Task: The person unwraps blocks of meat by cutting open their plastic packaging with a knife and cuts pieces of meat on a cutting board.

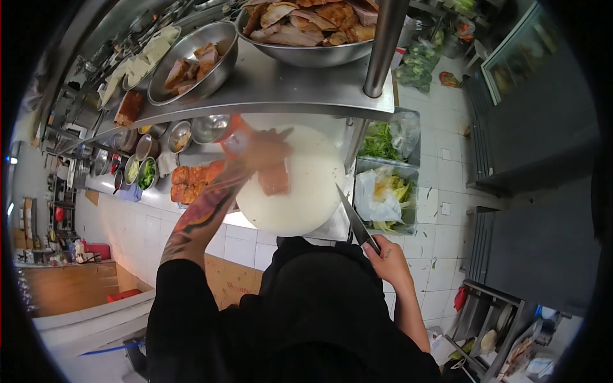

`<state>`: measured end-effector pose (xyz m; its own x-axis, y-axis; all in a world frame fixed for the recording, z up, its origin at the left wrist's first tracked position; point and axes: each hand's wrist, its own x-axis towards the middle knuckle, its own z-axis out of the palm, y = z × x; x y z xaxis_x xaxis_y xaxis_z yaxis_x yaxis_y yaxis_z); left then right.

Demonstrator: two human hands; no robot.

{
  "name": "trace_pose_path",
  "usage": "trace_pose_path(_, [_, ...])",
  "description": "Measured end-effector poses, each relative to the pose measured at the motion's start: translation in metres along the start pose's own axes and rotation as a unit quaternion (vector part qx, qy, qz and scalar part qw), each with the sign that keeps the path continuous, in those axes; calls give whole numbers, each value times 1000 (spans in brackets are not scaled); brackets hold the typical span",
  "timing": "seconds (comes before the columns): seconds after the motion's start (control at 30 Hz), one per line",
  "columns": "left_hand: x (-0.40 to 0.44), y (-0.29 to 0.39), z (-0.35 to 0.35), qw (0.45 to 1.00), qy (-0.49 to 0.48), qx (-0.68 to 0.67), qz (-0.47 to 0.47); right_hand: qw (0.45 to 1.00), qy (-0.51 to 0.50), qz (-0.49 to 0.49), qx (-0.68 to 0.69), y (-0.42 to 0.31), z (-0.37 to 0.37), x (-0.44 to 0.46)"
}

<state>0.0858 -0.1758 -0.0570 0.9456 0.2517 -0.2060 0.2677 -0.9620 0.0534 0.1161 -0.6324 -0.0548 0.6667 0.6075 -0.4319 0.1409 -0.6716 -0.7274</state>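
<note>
My left hand [267, 150] is over the round white cutting board [306, 204], smeared by motion, so its grip does not show. Just below it on the board lies a piece of meat [274, 179]; I cannot tell whether the hand touches it. My right hand [388, 260] is closed around the handle of a knife [355, 221], off the board's right side. The blade points up and left, its tip close to the board's edge. Small dark bits dot the board. Left of it sit browned slabs of roast meat [191, 179], partly behind my left forearm.
A steel shelf [281, 86] crosses above the board, bearing a large bowl of roast meat [306, 38] and a smaller bowl [220, 67]. A steel post [386, 48] rises at right. Crates of greens [383, 143] stand beside the counter; several small bowls [148, 173] stand left.
</note>
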Motion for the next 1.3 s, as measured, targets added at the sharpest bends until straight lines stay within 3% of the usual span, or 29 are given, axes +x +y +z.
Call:
trace_pose_path(0.03, [-8, -22, 30, 1000, -4, 1, -5, 999, -2, -25, 20, -4, 2, 4])
trace_pose_path(0.1, [-30, -57, 83, 963, 129, -88, 220, 997, -19, -69, 27, -9, 6, 16])
trace_pose_path(0.13, [-45, -62, 78, 965, 129, -88, 212, 997, -27, -72, 26, -13, 10, 24])
trace_pose_path(0.2, [-78, -64, 46, 986, 65, -129, 87, 993, -50, -93, 62, -24, 19, 40])
trace_pose_path(0.23, [-99, -58, 34, 966, 52, -252, -12, 988, -45, -144, 28, -30, 24, 49])
trace_pose_path(0.33, [-127, -81, 72, 957, 73, -279, 17, 985, -57, -160, -16, -58, 35, 63])
trace_pose_path(0.37, [-133, -82, 105, 930, 228, -280, 69, 980, -26, -173, -94, -60, 42, 68])
trace_pose_path(0.43, [-146, -54, 110, 913, 224, -340, 5, 978, 1, -175, -112, -71, 50, 70])
trace_pose_path(0.5, [-151, -27, 92, 854, 162, -485, -99, 966, 68, -207, -142, -84, 56, 64])
trace_pose_path(0.67, [-152, -37, 124, 812, 199, -529, -145, 953, 22, -245, -178, -152, 69, 39])
trace_pose_path(0.83, [-152, -34, 130, 740, 208, -623, -146, 942, 11, -256, -218, -173, 87, 33])
trace_pose_path(1.27, [-150, -32, 114, 831, 276, -480, -60, 928, -14, -179, -327, -195, 101, 14])
trace_pose_path(1.3, [-150, -30, 112, 843, 335, -419, -25, 926, -19, -170, -336, -199, 102, 13])
